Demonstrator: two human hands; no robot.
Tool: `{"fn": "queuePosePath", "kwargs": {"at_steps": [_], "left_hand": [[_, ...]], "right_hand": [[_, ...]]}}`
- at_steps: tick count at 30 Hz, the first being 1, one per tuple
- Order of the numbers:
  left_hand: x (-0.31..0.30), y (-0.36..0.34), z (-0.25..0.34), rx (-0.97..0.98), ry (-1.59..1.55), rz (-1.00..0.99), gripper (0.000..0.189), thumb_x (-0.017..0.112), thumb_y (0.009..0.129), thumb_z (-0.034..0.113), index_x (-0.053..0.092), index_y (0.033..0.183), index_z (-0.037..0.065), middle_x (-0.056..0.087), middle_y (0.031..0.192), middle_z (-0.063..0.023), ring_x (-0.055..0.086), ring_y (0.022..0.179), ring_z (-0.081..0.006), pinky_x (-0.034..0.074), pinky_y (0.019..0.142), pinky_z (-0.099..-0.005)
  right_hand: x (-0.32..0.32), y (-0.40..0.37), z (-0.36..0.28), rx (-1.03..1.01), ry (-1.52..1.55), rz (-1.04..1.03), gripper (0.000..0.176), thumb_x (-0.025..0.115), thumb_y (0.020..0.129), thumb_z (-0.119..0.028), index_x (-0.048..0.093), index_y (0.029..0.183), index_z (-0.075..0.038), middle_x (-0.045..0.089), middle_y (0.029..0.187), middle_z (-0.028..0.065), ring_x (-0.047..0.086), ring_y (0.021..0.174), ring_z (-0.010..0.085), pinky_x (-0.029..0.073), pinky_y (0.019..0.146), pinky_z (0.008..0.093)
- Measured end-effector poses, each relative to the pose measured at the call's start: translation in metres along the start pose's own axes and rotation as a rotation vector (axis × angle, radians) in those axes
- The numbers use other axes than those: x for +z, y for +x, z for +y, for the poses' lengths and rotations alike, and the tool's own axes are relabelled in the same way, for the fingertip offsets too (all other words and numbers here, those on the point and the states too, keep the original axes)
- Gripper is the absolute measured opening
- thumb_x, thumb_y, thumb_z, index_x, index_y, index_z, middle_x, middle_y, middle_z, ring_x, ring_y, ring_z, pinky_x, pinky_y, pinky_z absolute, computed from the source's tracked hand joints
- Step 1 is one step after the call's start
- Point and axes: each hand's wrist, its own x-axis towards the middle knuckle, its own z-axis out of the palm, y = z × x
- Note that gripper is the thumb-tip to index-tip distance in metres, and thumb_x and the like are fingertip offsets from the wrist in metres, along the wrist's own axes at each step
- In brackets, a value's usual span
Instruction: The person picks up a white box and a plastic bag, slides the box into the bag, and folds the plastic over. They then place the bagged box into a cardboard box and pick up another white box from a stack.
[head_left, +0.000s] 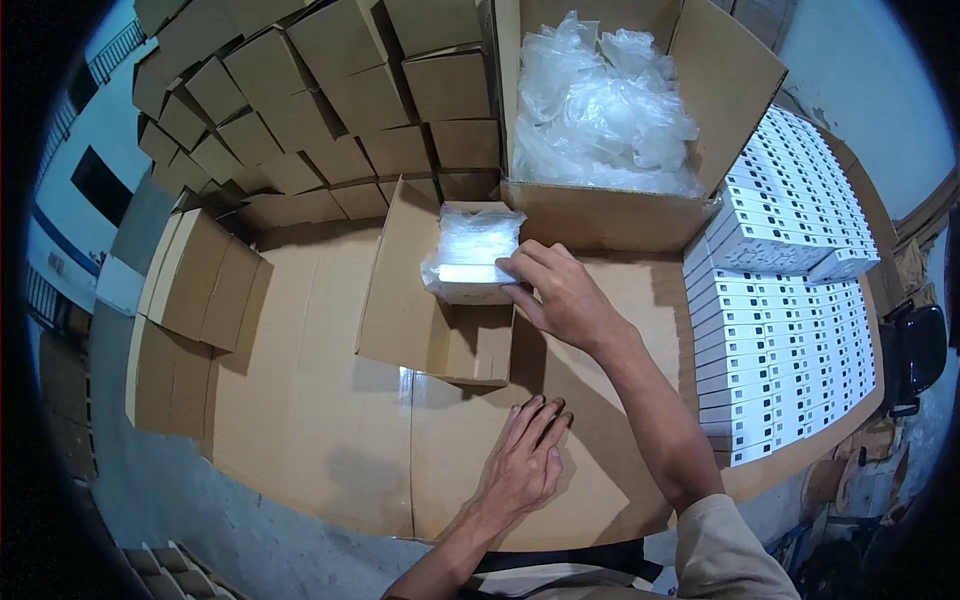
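Observation:
An upright brown carton (400, 290) stands open on the cardboard-covered table (330, 440). In its far half sits a row of thin white boxes (478, 240) in clear plastic; the near half shows bare cardboard. My right hand (562, 292) reaches over the carton's right wall, its thumb and fingers closed on the white box (474, 273) at the near end of the row. My left hand (525, 462) lies on the table just in front of the carton, fingers stretched out and holding nothing.
Behind stands a large open carton (620, 215) heaped with clear plastic bags (610, 110). Stacked white boxes (790, 350) fill the right side. Folded brown cartons (330, 100) rise at the back left, with two closed cartons (185, 300) at the left edge.

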Motion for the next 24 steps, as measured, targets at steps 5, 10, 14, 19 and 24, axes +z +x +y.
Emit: {"fn": "queuePosePath", "kwargs": {"at_steps": [5,10,14,19,24], "left_hand": [[-0.004,0.004,0.007,-0.02,0.029,-0.014,0.058,0.053,0.084,0.006,0.054,0.141,-0.001,0.05,0.147,-0.0191,0.043,0.141,-0.0393,0.032,0.12,-0.055],[-0.001,0.003,0.005,-0.026,0.051,-0.015,0.054,0.053,0.087,0.007,0.054,0.141,-0.002,0.05,0.148,-0.0187,0.044,0.14,-0.039,0.033,0.12,-0.0541],[0.002,0.004,0.005,-0.032,0.042,-0.015,0.047,0.054,0.094,0.009,0.055,0.14,-0.002,0.05,0.148,-0.0181,0.045,0.139,-0.0384,0.034,0.119,-0.053],[0.001,0.007,0.006,-0.024,0.051,-0.009,0.045,0.056,0.096,0.01,0.056,0.139,-0.002,0.052,0.145,-0.0177,0.046,0.136,-0.0381,0.035,0.118,-0.0521],[0.0,0.008,0.008,-0.012,0.084,-0.004,0.046,0.058,0.095,0.01,0.055,0.139,-0.001,0.051,0.145,-0.0182,0.046,0.136,-0.0382,0.035,0.117,-0.0523]], "right_hand": [[-0.003,0.008,-0.002,0.022,-0.01,-0.091,0.017,0.071,0.088,-0.007,0.064,0.103,-0.005,0.063,0.097,0.0132,0.064,0.092,0.0329,0.046,0.08,0.043],[0.007,0.01,-0.001,0.029,-0.04,-0.093,0.014,0.071,0.086,-0.006,0.066,0.099,-0.004,0.064,0.094,0.0157,0.065,0.091,0.0345,0.048,0.079,0.0455],[0.015,0.01,-0.002,0.076,-0.112,-0.105,0.013,0.074,0.086,-0.01,0.066,0.095,-0.006,0.061,0.096,0.0116,0.063,0.09,0.0324,0.049,0.083,0.0452],[0.018,0.012,-0.006,0.062,-0.184,-0.106,0.011,0.075,0.085,-0.01,0.068,0.089,-0.002,0.061,0.096,0.0129,0.063,0.092,0.0322,0.05,0.086,0.0449],[0.012,0.011,0.0,0.076,-0.122,-0.118,0.014,0.074,0.086,-0.01,0.072,0.098,-0.002,0.062,0.099,0.014,0.061,0.098,0.0322,0.05,0.09,0.0446]]}}
